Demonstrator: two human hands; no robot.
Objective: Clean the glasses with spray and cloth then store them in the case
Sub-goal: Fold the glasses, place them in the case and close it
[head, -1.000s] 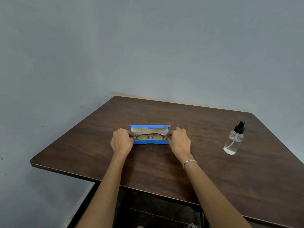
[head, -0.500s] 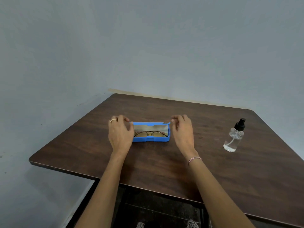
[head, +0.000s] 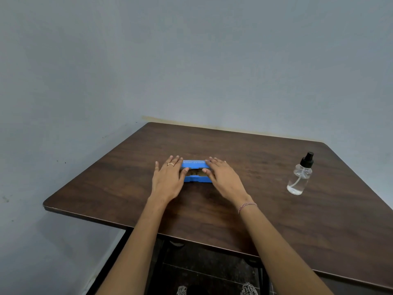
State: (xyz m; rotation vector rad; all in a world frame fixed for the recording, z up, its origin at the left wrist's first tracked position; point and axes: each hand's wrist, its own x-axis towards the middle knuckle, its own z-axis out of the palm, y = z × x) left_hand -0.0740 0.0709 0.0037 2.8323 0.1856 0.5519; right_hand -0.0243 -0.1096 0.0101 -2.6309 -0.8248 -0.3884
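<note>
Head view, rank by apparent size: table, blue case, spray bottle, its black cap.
1. table.
2-3. spray bottle and blue case: near alike; left hand and right hand cover the case's ends, so unranked.
4. black cap.

Bright blue on dark brown is what I get from the head camera.
The case (head: 196,165) is a saturated blue, with a faint row of pale print along its lid that I cannot read; the glasses (head: 194,172) inside show amber-brown. The table (head: 255,167) is dark brown with a streaked wood-grain pattern, over a black frame (head: 119,252). The spray bottle (head: 299,179) is clear with a black top. I see a gold ring (head: 170,164) on the left hand (head: 168,180) and a twisted red-and-white bracelet (head: 247,206) at the right hand (head: 225,177). The wall (head: 191,60) is flat grey-blue, with a yellowish strip (head: 191,122) along the table's far edge.
</note>
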